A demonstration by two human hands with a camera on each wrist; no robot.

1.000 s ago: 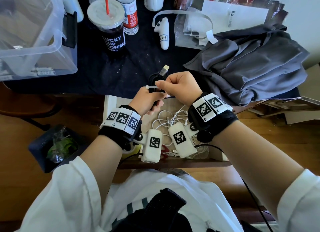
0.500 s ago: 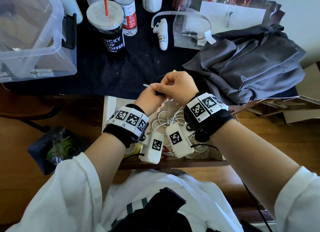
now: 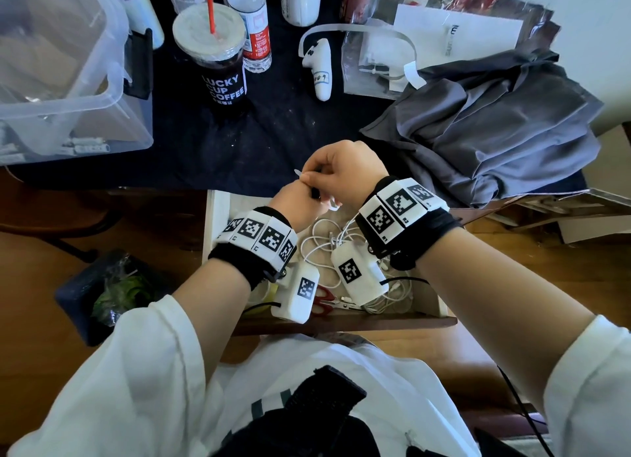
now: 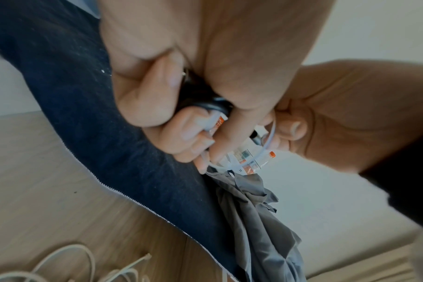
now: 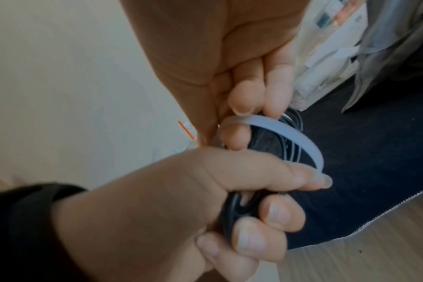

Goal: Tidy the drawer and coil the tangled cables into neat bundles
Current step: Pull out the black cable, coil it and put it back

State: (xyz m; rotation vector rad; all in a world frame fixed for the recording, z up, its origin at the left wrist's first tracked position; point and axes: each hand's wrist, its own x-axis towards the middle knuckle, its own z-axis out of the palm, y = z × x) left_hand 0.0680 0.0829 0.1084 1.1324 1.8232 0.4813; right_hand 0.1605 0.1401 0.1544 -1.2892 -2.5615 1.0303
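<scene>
My left hand (image 3: 296, 204) grips a coiled black cable (image 5: 234, 209) above the open drawer (image 3: 214, 217); in the head view the coil is almost hidden between my hands. A white zip tie (image 5: 290, 133) loops round the coil, and its thin tail (image 3: 299, 172) pokes out to the left. My right hand (image 3: 343, 170) pinches the zip tie just above the left hand. In the left wrist view the fingers (image 4: 143, 99) are curled round the black cable (image 4: 200, 101), with the zip tie (image 4: 271, 133) arching beside them. Tangled white cables (image 3: 319, 243) lie in the drawer.
Red-handled scissors (image 3: 324, 302) lie in the drawer's front. On the dark table cloth stand a clear plastic bin (image 3: 68, 91), a coffee cup (image 3: 220, 67), a white controller (image 3: 321, 74), a bag of zip ties (image 3: 374, 69) and crumpled grey cloth (image 3: 485, 122). A waste bin (image 3: 109, 292) sits on the floor, left.
My right hand has closed in over the coil, and the cable's plug that stuck up a second ago is now hidden. Both hands shifted slightly right.
</scene>
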